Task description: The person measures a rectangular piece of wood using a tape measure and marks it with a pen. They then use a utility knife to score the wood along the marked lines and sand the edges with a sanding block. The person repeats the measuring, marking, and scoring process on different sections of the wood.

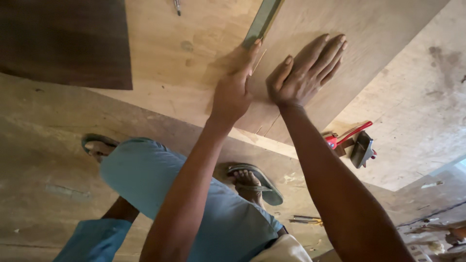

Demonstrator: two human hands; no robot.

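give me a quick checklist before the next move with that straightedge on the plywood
1. Left hand on the straightedge: ok, fingers at its near end.
2. Right hand flat on the plywood sheet: ok, palm down beside the straightedge.
3. Straightedge flat on the sheet: cannot tell.
4. Marked line under the straightedge: cannot tell.
5. Red-handled tool within reach: ok, on the sheet beside the right forearm.
6. Feet off the sheet: ok.

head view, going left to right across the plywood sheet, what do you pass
dark board → pen tip → left hand on the metal ruler → right hand flat on the plywood sheet → red-handled tool
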